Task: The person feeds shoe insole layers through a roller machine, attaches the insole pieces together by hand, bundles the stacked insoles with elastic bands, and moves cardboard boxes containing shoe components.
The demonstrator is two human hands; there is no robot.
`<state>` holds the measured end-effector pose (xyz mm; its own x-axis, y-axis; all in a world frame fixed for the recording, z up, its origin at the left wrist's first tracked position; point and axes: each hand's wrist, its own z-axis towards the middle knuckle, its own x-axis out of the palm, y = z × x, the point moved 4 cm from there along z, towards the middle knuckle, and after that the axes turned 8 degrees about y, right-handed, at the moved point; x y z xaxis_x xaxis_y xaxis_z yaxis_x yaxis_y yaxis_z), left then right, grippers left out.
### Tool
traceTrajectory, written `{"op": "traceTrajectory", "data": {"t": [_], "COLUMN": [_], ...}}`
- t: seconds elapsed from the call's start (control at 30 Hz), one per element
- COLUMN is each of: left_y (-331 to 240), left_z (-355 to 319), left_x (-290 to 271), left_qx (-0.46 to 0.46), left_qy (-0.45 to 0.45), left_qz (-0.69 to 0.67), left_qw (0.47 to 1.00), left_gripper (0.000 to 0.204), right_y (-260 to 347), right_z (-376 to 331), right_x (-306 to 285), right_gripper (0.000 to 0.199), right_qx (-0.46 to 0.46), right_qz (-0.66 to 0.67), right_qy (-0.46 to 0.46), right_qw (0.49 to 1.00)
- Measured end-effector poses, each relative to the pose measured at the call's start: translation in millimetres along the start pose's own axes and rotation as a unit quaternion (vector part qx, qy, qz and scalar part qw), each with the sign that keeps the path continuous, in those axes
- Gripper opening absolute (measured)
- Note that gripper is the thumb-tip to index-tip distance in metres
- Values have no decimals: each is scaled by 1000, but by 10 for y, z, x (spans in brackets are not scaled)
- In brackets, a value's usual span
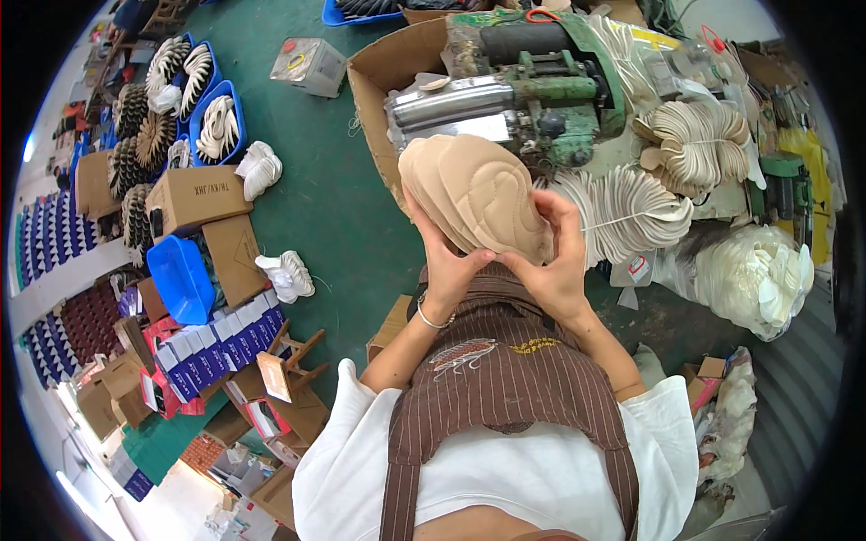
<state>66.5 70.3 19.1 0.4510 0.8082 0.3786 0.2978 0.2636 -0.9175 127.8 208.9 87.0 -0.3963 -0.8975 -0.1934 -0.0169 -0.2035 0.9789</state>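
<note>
A fanned stack of beige shoe insoles point(478, 185) with stitched outlines is held up in front of my apron. My left hand point(451, 266) wraps its left side, with the thumb along the lower edge. Closed around the right side is my right hand point(555, 261), and both thumbs nearly meet at the bottom. Just beyond the stack stands a green machine point(559, 135) with shiny metal rollers point(451, 108). Right of my right hand lies a tied bundle of off-white insoles point(631, 216), with another bundle point(704, 144) farther back.
A cut cardboard box point(370, 99) borders the machine's left side. A bulging clear plastic bag point(749, 270) sits at right. On the green floor point(325, 180) are a metal can point(308, 65) and white bundles point(287, 276). Blue bins point(180, 279), cartons and a wooden stool point(293, 361) stand left.
</note>
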Motion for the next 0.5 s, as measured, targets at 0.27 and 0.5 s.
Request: {"op": "traceTrajectory", "data": {"t": [0.27,0.5], "left_y": [-172,-423], "left_z": [66,201], "left_x": [-630,-764], "left_qx": [44,42], "left_qy": [-12,-79], "left_qz": [53,80], "left_qw": [998,993], "left_gripper": [127,118], "right_y": [-162,-254], "right_z": [203,241], "right_x": [567,904], "right_gripper": [52,30], "right_qx": [94,116], "right_qz": [128,68], "right_qy": [27,-56], "right_qw": [987,989]}}
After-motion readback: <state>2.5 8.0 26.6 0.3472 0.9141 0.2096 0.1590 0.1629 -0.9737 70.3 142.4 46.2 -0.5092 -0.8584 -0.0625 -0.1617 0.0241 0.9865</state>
